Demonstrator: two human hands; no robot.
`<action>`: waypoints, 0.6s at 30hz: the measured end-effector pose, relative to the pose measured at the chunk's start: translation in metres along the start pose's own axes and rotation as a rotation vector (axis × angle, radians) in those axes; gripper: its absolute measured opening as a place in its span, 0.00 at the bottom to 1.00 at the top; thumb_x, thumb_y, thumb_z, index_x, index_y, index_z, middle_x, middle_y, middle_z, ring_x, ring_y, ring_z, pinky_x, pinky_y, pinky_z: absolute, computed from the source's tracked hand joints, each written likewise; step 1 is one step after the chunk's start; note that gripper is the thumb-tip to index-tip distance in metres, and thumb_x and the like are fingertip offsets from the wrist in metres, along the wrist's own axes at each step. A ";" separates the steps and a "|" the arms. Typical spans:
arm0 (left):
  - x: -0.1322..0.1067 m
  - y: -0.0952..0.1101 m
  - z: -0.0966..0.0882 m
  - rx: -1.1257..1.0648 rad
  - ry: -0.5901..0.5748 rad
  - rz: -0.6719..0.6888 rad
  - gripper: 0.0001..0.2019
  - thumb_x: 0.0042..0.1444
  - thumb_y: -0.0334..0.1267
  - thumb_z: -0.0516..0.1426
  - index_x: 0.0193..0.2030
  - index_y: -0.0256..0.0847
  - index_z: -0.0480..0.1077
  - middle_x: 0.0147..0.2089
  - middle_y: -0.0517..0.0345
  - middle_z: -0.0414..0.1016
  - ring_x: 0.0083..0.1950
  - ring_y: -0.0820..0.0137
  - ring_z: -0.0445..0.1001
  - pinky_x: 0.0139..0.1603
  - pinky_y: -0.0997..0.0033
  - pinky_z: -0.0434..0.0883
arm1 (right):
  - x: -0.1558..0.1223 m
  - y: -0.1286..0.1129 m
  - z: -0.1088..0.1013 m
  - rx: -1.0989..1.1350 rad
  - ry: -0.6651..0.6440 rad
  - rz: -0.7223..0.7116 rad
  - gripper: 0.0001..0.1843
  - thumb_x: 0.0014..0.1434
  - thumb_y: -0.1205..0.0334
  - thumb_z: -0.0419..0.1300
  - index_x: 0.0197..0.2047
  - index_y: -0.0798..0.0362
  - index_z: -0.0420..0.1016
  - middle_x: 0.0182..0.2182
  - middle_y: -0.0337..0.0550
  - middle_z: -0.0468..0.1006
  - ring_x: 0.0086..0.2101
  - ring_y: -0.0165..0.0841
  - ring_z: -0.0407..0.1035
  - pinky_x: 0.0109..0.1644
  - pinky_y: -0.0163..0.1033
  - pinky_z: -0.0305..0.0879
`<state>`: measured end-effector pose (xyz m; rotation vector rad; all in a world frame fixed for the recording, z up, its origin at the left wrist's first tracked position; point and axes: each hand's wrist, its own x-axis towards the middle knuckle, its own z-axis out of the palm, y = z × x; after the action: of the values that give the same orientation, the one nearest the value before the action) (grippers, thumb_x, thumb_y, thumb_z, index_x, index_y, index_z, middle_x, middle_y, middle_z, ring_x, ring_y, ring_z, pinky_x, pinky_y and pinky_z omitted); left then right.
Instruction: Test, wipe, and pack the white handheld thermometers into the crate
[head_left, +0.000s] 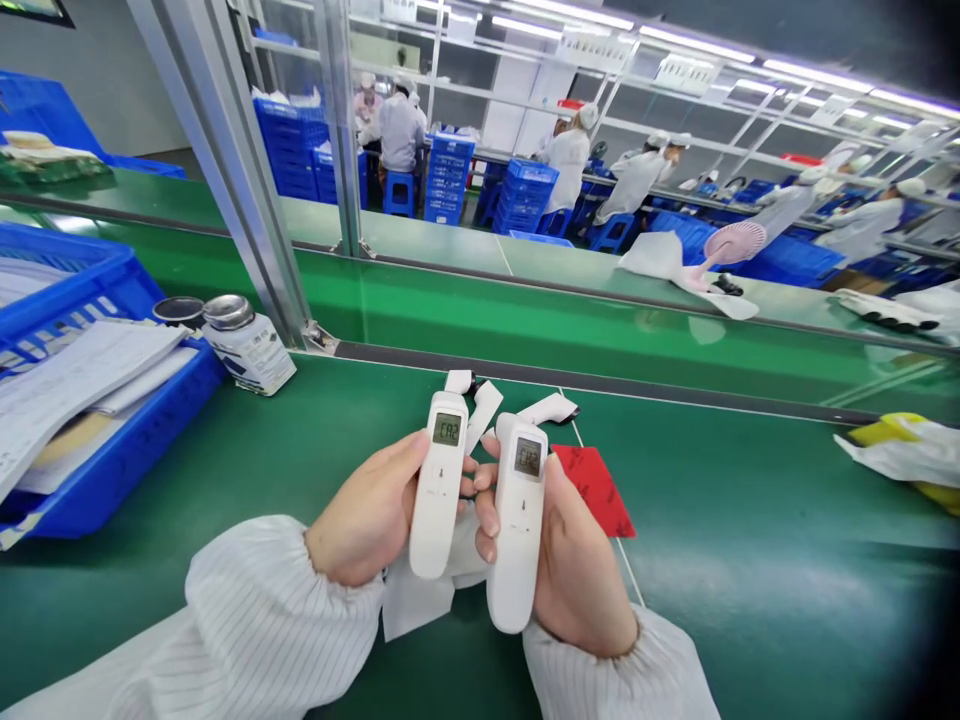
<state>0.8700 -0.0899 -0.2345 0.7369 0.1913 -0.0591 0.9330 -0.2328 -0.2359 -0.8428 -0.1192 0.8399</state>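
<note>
My left hand point(371, 508) is closed around a white infrared thermometer point(436, 500), held upright with its small display facing me. A second infrared thermometer point(517, 540) sits in my right hand point(581, 560), fingers wrapped round its body. Both displays show dark characters that look like "CA2". Just beyond my hands, more white thermometers point(550, 409) lie on the green table point(337, 410). A red sheet point(596, 490) with dark marks lies right of my right hand. Below and behind the two held thermometers is some white paper or wrapping point(416, 600), partly covered.
At left stands a blue crate point(150, 420) with papers, beside a metal-topped bottle point(251, 345). A metal post point(225, 150) rises behind it. A yellow and white bundle point(907, 450) lies at right. Across the green conveyor point(450, 310) are a pink fan point(731, 245) and several seated workers.
</note>
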 end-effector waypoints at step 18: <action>-0.003 -0.002 0.002 0.101 0.116 -0.147 0.24 0.64 0.51 0.48 0.44 0.31 0.74 0.36 0.45 0.77 0.37 0.59 0.77 0.41 0.60 0.75 | 0.004 0.005 -0.003 0.056 0.047 0.020 0.27 0.63 0.40 0.46 0.49 0.52 0.71 0.31 0.43 0.73 0.25 0.30 0.66 0.26 0.35 0.66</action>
<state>0.8674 -0.0927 -0.2333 0.8265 0.3547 -0.1667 0.9339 -0.2298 -0.2420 -0.8120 -0.0454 0.8380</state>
